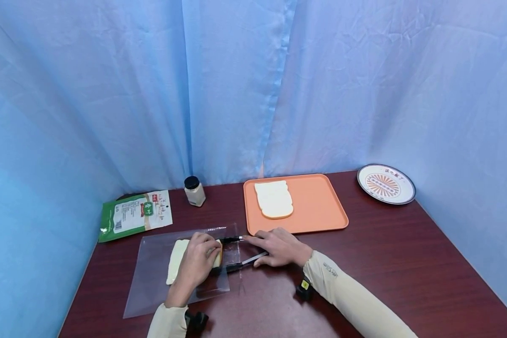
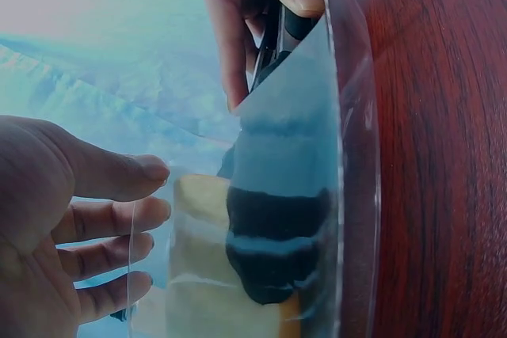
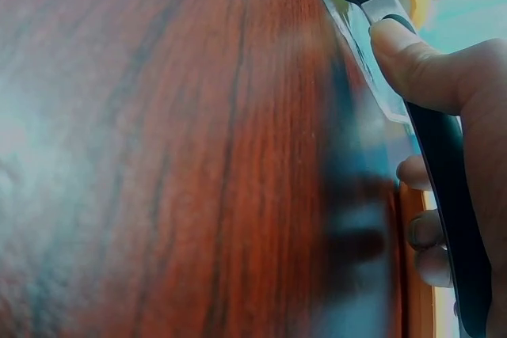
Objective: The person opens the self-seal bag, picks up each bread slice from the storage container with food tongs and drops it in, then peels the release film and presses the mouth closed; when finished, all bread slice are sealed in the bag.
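Observation:
A slice of bread (image 1: 178, 256) lies within a clear plastic bag (image 1: 145, 281) on the left of the table. My left hand (image 1: 199, 258) is over the slice in the head view. In the left wrist view its thumb and fingers stand apart, lightly bent, with fingertips at the film near the bread (image 2: 198, 275). My right hand (image 1: 279, 248) grips tongs (image 1: 253, 258) with black scalloped ends, the thumb pressing on one arm. The tongs' arms are spread, and their ends reach into the bag's mouth around the slice. A dark end overlaps the bread in the left wrist view.
Behind the hands, an orange tray (image 1: 317, 206) bears another bread slice (image 1: 274, 199). A patterned plate (image 1: 386, 184) is at the back right. A black-lidded jar (image 1: 195, 191) and a green packet (image 1: 136, 215) stand and lie back left. Blue curtains (image 1: 232, 94) surround the table.

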`<state>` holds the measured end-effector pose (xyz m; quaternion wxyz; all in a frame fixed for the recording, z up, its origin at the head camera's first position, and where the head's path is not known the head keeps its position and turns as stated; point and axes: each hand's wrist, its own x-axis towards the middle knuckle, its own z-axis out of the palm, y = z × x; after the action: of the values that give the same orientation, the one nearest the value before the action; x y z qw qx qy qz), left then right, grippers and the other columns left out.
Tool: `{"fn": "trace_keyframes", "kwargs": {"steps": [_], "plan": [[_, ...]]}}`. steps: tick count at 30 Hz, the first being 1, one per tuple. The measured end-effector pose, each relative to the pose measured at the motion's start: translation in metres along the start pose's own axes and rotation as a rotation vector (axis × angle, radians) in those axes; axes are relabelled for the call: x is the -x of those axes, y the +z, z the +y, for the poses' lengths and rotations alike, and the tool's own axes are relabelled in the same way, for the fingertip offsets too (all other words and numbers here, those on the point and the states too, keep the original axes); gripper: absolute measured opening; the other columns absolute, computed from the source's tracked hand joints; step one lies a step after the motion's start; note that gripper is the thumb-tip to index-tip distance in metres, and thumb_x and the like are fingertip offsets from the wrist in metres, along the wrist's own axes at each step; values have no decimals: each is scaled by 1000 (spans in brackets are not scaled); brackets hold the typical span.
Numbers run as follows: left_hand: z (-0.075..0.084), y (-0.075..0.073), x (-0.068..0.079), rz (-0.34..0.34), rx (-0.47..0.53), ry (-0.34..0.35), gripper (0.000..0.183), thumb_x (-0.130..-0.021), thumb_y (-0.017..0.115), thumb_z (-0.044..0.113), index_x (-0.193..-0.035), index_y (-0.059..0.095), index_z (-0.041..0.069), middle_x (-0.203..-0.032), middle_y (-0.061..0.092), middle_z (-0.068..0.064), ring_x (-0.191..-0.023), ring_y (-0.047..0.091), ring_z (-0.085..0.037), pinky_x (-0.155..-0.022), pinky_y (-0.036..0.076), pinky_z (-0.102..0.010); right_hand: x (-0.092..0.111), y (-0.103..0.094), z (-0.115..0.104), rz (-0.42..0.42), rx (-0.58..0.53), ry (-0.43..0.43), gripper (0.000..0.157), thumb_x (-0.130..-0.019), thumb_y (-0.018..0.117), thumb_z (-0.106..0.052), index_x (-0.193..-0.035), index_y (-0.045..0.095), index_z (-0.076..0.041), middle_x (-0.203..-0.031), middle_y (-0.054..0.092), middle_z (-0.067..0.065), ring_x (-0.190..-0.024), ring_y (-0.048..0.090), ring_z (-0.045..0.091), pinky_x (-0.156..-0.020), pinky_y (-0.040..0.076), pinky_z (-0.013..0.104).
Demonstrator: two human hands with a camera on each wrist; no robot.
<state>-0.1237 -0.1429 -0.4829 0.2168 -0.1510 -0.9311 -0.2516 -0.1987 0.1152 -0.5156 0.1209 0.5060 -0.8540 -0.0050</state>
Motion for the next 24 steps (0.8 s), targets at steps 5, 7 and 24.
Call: {"fn": "trace_keyframes", "kwargs": {"steps": [5,7,24], "plan": [[0,1,0,8,10,7,11,-74,84,1,-77,77,10,-79,67,-1,-86,60,-19,-73,52,-35,-1,0,-1,-14,1,3,74,-89,57,-69,-148,50,-24,-107,66,-1,-53,45,11,-46,36,25],[0,1,0,9,16,10,11,-75,84,1,-77,77,10,-79,67,-1,-86,60,-18,-72,52,-35,-1,0,-1,-16,1,2,74,-89,57,-69,-148,50,-24,-106,66,-1,-53,45,11,-46,37,25],[2,3,0,16,48,7,11,-76,83,0,-78,76,8,-83,66,-1,-87,61,-18,-73,54,-35,-6,3,-5,-23,-12,-11,75,-87,57,-71,-146,52,-25,-101,64,-3,-52,44,11,-46,37,25]]}}
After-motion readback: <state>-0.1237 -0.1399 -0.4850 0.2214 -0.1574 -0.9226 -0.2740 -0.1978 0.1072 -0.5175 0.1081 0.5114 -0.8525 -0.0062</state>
